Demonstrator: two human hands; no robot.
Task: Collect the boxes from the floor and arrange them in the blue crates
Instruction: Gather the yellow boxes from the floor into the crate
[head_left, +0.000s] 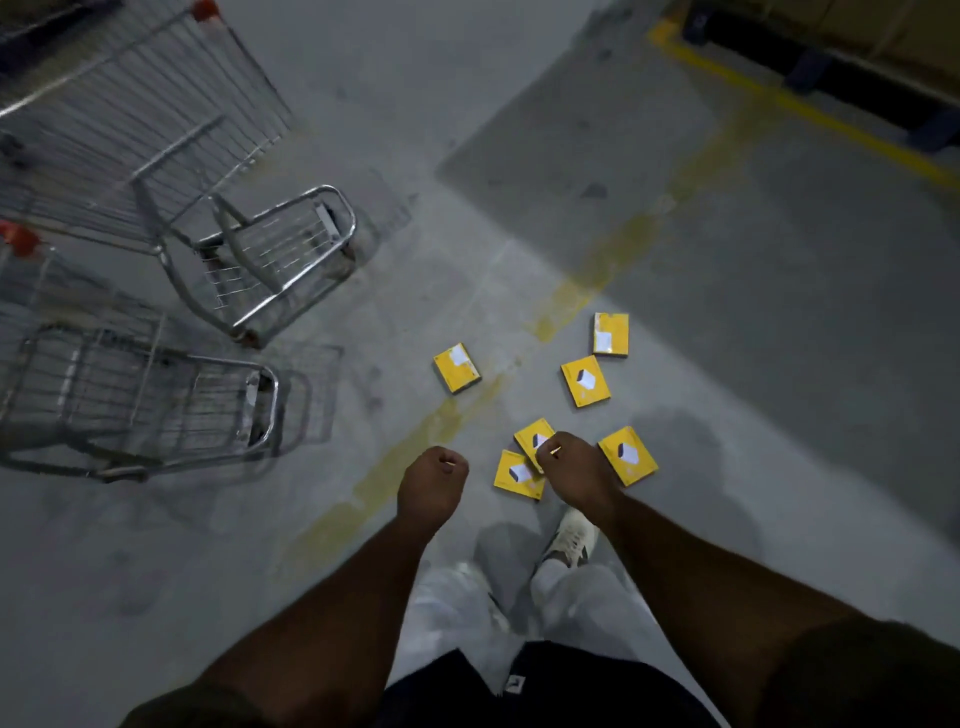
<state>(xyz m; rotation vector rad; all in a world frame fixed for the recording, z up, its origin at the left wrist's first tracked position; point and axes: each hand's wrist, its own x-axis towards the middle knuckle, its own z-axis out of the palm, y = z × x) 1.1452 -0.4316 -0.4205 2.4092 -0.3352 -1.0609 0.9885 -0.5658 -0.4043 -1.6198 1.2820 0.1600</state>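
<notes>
Several flat yellow boxes with white labels lie scattered on the grey floor ahead of my feet: one box (457, 368) to the left, one (611, 334) farthest away, one (585, 381) just below it, one (627, 455) at the right. Two more overlap, a tilted box (531, 435) lying across a lower box (518, 475). My left hand (432, 487) is curled in a fist in the air and holds nothing. My right hand (576, 473) is also curled, hovers above the overlapping pair and hides part of it. No blue crate is in view.
Two metal shopping carts stand at the left, a nearer cart (140, 400) and a farther cart (270, 260). A worn yellow line (395, 467) runs diagonally across the floor. Dark pallets with cartons (831, 57) sit at the top right. My shoe (571, 538) is below the boxes.
</notes>
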